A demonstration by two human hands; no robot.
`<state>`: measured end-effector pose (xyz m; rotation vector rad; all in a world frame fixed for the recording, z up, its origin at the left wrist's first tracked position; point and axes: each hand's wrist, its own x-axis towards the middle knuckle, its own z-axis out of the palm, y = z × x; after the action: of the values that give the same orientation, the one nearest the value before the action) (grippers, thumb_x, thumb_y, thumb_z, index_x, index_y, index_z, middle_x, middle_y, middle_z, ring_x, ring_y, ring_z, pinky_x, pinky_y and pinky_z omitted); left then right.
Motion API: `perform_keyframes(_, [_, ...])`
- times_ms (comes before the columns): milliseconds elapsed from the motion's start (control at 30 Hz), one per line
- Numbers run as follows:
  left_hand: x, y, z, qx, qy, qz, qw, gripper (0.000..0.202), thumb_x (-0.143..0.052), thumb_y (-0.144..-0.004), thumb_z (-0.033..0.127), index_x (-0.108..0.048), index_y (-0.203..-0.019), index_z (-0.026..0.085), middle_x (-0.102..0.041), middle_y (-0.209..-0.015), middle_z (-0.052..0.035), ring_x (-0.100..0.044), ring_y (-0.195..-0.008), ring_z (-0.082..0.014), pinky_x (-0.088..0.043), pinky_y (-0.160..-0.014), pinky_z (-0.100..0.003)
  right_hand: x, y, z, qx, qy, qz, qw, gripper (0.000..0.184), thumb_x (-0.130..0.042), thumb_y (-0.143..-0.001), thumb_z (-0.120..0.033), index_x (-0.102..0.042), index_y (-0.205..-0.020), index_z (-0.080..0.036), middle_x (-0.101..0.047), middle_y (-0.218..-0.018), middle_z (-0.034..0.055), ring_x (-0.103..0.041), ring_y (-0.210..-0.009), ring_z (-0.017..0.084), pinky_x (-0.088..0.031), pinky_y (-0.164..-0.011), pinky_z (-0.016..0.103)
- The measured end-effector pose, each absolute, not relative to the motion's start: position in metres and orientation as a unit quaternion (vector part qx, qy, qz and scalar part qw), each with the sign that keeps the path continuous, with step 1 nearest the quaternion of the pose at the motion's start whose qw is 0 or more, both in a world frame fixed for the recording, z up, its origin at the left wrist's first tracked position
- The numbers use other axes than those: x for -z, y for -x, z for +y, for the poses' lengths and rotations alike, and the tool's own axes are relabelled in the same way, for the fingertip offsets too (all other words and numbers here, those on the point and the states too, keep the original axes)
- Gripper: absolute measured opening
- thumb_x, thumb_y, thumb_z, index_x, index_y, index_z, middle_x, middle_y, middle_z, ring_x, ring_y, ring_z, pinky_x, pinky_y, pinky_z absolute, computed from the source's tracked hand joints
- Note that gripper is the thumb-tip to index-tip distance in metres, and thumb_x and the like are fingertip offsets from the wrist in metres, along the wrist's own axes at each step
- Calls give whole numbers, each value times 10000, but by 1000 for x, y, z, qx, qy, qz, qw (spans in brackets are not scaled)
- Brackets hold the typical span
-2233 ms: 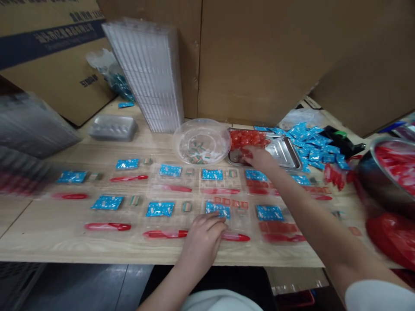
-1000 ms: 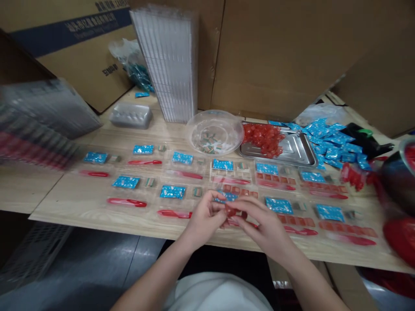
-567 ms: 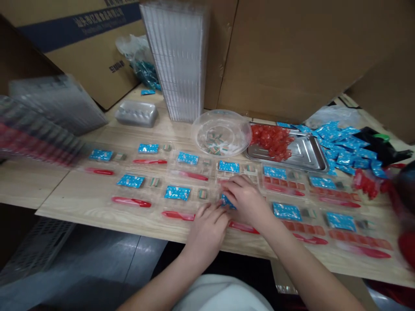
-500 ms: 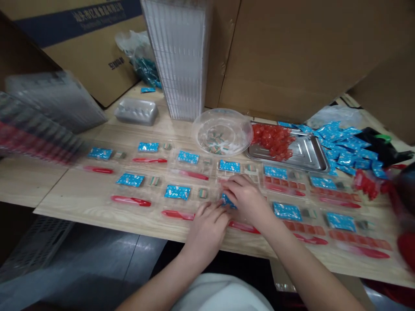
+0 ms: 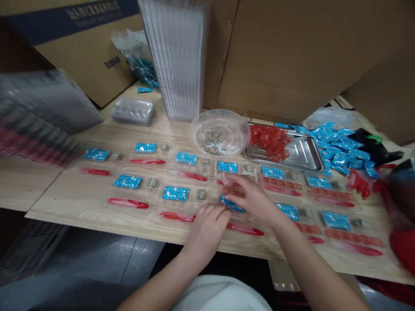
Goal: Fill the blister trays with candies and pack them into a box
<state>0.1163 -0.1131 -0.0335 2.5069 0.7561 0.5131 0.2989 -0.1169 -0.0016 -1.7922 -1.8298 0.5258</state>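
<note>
My right hand (image 5: pixel 253 198) is over a blue sachet (image 5: pixel 232 204) in a front-row clear tray. Its thumb and fingers are apart, and reddish pieces (image 5: pixel 234 188) show in the gap. Beside it, my left hand (image 5: pixel 207 226) is closed, fingers bent together at the tray's left side; what they hold, if anything, is hidden. Below the hands lies a red pen-shaped piece (image 5: pixel 245 228). Just behind is another clear tray with a blue sachet (image 5: pixel 227 166) and a small striped block (image 5: pixel 249 168). To the left, a similar tray has a sachet (image 5: pixel 175 193) and red pen-shaped piece (image 5: pixel 177 217).
A clear round bowl (image 5: pixel 197 138) with small striped blocks stands behind, beside a metal tray (image 5: pixel 301 151) of red pieces. Blue sachets (image 5: pixel 340 144) are heaped at right. A tall stack of clear plastic trays (image 5: pixel 180 60) and cardboard boxes (image 5: pixel 292 60) stand at the back.
My right hand has shifted slightly right and its fingers have spread, uncovering reddish pieces and more of the blue sachet. My left hand stays nearly in place. The view has shifted slightly.
</note>
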Motion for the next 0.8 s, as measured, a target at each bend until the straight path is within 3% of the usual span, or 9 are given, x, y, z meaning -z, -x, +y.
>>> perform_keyframes(200, [27,-123,-108,-194,-930,253,182,72,-551,-865,149,-599,-903,186,-641,-987,-29,-557,-960,-186,-405,-909,-373,-11,-307,-130,-215,634,-688,280,365,-495,-872,-191,-534,-1227,-265,-626,-1133,57,-559,-1079,215,-459,-922,404])
perform_keyframes(333, [11,-118,-104,-318,-900,230,190,149,-509,-874,85,-587,-944,190,-652,-968,-26,-557,-1040,-172,-356,-987,-390,-27,-331,-155,-120,693,-613,360,416,-412,-861,-111,-528,-1232,-259,-590,-1219,53,-538,-1136,208,-437,-964,411])
perform_keyframes(433, [-13,-107,-95,-405,-867,213,201,187,-527,-837,38,-579,-929,193,-647,-906,-21,-582,-974,-155,-383,-978,-378,-40,-358,-187,-102,719,-556,404,473,-391,-834,-80,-523,-1238,-287,-589,-1222,40,-562,-1110,206,-461,-935,406])
perform_keyframes(533, [-38,-98,-80,-411,-830,250,284,128,-541,-839,91,-584,-893,199,-635,-858,-13,-596,-860,-133,-462,-840,-286,-46,-365,-213,-225,688,-575,380,554,-423,-823,-103,-425,-1333,-317,-484,-1365,34,-482,-1224,215,-458,-955,392])
perform_keyframes(633, [-48,-100,-62,-350,-748,336,453,55,-567,-845,219,-599,-881,191,-630,-802,-1,-601,-739,-117,-478,-680,-223,-43,-351,-225,-327,671,-552,373,506,-475,-848,-189,-421,-1338,-303,-476,-1380,50,-462,-1246,218,-461,-952,364])
perform_keyframes(733, [-39,-115,-49,-258,-676,378,578,165,-592,-814,312,-621,-883,165,-612,-694,16,-579,-622,-106,-471,-601,-212,-32,-335,-228,-387,680,-488,385,395,-479,-880,-320,-492,-1268,-244,-633,-1148,75,-617,-1000,196,-522,-795,313])
perform_keyframes(800, [-26,-129,-44,-203,-680,381,592,197,-589,-798,318,-641,-889,151,-626,-693,5,-580,-610,-113,-471,-588,-219,-23,-329,-232,-380,721,-461,352,387,-467,-885,-374,-520,-1232,-210,-676,-959,59,-641,-825,181,-517,-706,304])
